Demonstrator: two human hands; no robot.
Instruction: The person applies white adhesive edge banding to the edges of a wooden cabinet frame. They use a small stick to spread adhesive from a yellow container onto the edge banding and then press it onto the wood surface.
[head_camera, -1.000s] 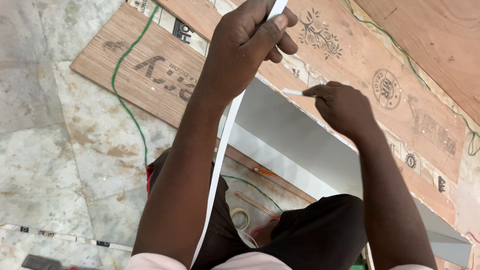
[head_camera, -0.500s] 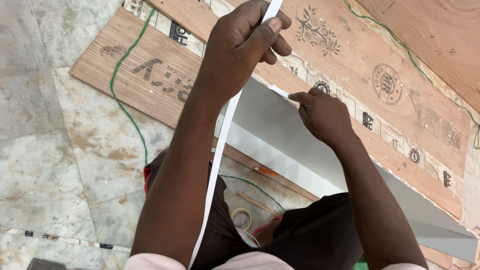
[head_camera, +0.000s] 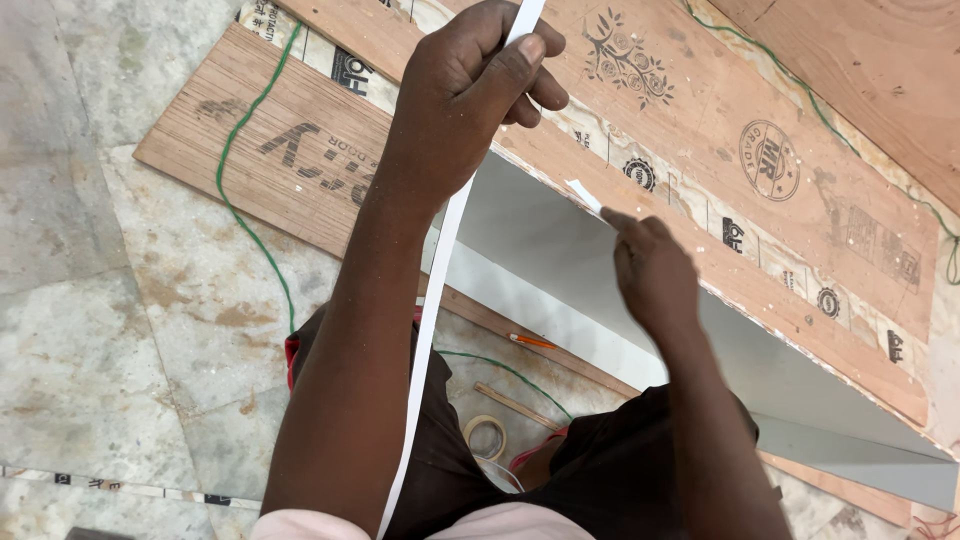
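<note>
**White edge strip held taut over a laminated board**

A long, thin white edge-banding strip (head_camera: 432, 330) runs from the top of the view down past the person's lap, passing through the left hand (head_camera: 470, 90). That hand is closed around the strip, thumb pressed against the curled fingers, so the band is pinched firmly near its upper end. The strip looks light and flexible, likely to bend or kink if gripped carelessly; it seems best taken flat between thumb and fingers, as it is here, and kept under slight tension.

The right hand (head_camera: 655, 270) rests against the upper edge of a grey-white laminated board (head_camera: 560, 250), fingertips together at a short white end of strip (head_camera: 584, 195) lying on that edge. Whether the fingers pinch this piece or only press it down cannot be told.

The board leans on brown plywood sheets (head_camera: 700, 130) stamped with dark marks. A green cord (head_camera: 245, 170) trails over the plywood and the mottled stone floor (head_camera: 120, 300). Near the person's dark trousers lie an orange pencil (head_camera: 532, 341), a thin wooden stick (head_camera: 520, 403) and a roll of tape (head_camera: 486, 436).
</note>
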